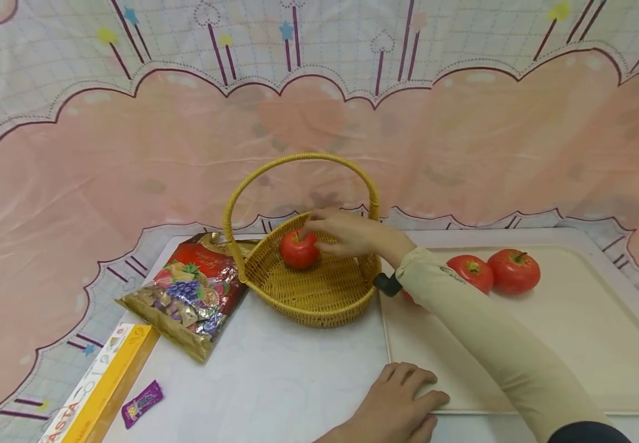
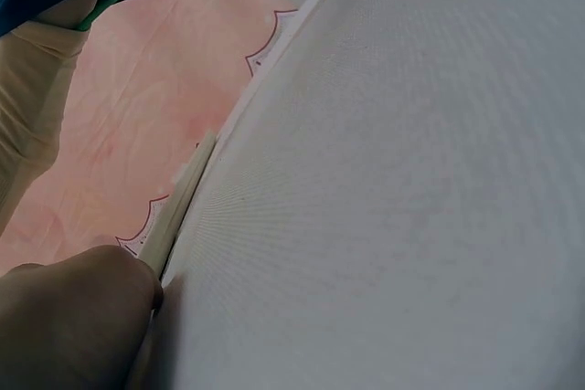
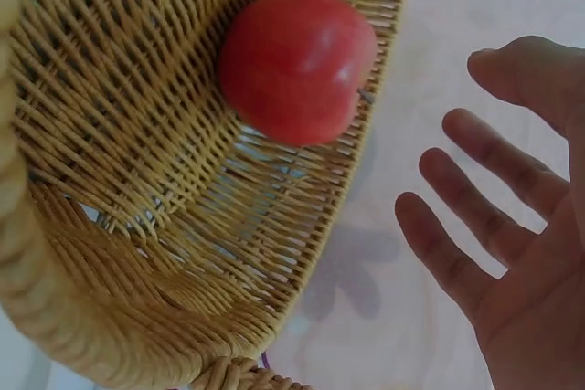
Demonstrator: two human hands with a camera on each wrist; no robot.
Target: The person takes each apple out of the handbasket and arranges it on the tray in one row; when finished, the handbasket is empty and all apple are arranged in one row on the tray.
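A red apple (image 1: pixel 299 250) lies in the left part of a yellow wicker basket (image 1: pixel 319 317) with a tall arched handle. Above the basket, my right hand (image 1: pixel 347 232) reaches in from the right, just beside the apple. The right wrist view shows this hand (image 3: pixel 521 226) with its fingers spread and apart from the apple (image 3: pixel 297 66). My left hand (image 1: pixel 394 403) rests at the near left corner of the cream tray (image 1: pixel 585 351), holding nothing that shows. In the left wrist view only part of the left hand (image 2: pixel 78 317) appears, by the tray's edge.
Two apples (image 1: pixel 513 271) sit on the tray, and a third is mostly hidden behind the right sleeve. Left of the basket lies a mixed candy bag (image 1: pixel 192 289). A yellow and white pasta box (image 1: pixel 103 381) and a purple wrapped candy (image 1: pixel 142 403) are nearer.
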